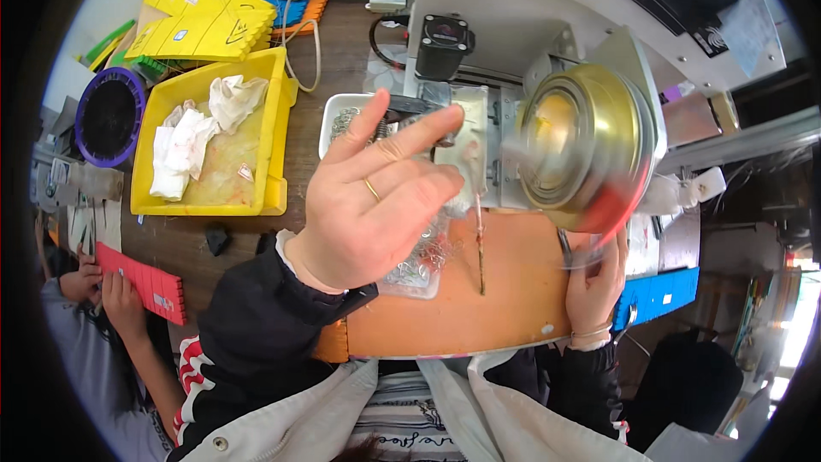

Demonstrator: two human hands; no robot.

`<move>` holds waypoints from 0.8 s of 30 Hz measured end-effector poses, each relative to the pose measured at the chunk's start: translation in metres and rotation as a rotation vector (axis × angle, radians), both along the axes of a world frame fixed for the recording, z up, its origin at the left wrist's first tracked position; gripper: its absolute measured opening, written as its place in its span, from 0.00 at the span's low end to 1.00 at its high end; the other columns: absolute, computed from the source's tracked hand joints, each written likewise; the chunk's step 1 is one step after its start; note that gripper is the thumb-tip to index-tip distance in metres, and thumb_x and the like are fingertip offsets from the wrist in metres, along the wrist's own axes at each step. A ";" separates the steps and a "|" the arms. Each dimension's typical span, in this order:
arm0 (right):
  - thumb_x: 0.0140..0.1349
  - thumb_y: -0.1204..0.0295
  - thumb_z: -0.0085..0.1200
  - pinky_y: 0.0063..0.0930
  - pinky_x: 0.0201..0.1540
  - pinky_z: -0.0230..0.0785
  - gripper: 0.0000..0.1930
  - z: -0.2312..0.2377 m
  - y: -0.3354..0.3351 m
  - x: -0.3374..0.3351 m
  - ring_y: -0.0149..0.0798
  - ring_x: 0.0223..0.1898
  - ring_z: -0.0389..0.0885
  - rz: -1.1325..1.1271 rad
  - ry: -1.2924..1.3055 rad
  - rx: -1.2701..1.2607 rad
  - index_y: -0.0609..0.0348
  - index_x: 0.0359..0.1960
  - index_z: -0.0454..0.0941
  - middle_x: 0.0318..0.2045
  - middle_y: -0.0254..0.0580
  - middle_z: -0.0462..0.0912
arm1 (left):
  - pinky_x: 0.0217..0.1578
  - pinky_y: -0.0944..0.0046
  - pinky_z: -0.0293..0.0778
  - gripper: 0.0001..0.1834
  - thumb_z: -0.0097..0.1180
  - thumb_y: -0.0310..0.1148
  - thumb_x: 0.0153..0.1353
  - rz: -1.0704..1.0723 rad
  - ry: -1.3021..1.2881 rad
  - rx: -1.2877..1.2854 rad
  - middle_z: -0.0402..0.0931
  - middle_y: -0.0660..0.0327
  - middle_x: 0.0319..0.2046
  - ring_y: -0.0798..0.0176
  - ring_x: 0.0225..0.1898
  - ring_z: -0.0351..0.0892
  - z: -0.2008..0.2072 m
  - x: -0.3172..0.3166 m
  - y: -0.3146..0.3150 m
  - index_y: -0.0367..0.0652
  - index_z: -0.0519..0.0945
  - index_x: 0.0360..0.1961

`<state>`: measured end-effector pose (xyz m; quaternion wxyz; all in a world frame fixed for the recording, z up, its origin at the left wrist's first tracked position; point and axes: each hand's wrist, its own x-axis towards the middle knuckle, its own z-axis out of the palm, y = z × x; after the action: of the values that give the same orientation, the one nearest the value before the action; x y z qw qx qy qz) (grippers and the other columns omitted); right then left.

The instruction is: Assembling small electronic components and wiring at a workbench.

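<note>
Gold-coloured round disc (590,144) gleams, blurred red below.

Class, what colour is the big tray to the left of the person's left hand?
Yellow; the tray shows best in the head view.

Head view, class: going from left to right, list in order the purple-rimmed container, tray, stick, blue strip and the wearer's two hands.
Purple-rimmed container → yellow tray → left hand → thin stick → right hand → blue strip.
</note>
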<state>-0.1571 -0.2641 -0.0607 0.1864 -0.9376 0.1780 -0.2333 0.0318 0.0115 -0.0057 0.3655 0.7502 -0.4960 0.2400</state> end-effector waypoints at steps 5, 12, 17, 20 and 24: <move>0.61 0.82 0.55 0.19 0.25 0.63 0.30 -0.004 0.002 0.002 0.28 0.21 0.68 -0.043 -0.021 0.082 0.64 0.67 0.67 0.68 0.58 0.66 | 0.68 0.38 0.56 0.10 0.63 0.20 0.50 -0.008 0.014 0.031 0.84 0.64 0.33 0.48 0.56 0.81 -0.003 0.000 0.003 0.43 0.83 0.35; 0.59 0.79 0.59 0.25 0.34 0.68 0.25 -0.015 -0.011 -0.009 0.34 0.30 0.75 -0.050 -0.011 0.097 0.67 0.59 0.72 0.65 0.60 0.68 | 0.69 0.37 0.55 0.11 0.64 0.21 0.50 0.010 0.003 0.037 0.84 0.65 0.33 0.49 0.55 0.82 -0.003 -0.001 0.000 0.44 0.83 0.36; 0.61 0.80 0.59 0.23 0.25 0.57 0.10 -0.004 0.006 0.006 0.27 0.21 0.63 -0.094 -0.046 0.161 0.66 0.43 0.76 0.36 0.39 0.70 | 0.69 0.37 0.55 0.11 0.64 0.21 0.52 0.019 0.007 0.040 0.85 0.66 0.37 0.50 0.54 0.82 -0.005 -0.002 0.002 0.44 0.82 0.37; 0.62 0.81 0.59 0.22 0.26 0.57 0.09 -0.010 -0.002 0.000 0.26 0.23 0.64 -0.027 -0.081 0.016 0.67 0.43 0.76 0.36 0.37 0.71 | 0.69 0.36 0.54 0.10 0.64 0.22 0.52 0.021 0.000 0.045 0.85 0.66 0.38 0.50 0.55 0.82 -0.005 -0.001 0.001 0.45 0.82 0.37; 0.63 0.80 0.59 0.22 0.27 0.58 0.08 -0.010 -0.005 -0.003 0.26 0.25 0.65 -0.018 -0.084 0.007 0.66 0.42 0.76 0.35 0.37 0.72 | 0.69 0.36 0.54 0.11 0.64 0.22 0.52 0.031 0.011 0.051 0.85 0.67 0.38 0.51 0.56 0.82 -0.003 -0.002 0.000 0.45 0.82 0.37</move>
<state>-0.1602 -0.2694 -0.0709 0.1950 -0.9246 0.1793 -0.2737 0.0297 0.0112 -0.0091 0.3453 0.7682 -0.4882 0.2286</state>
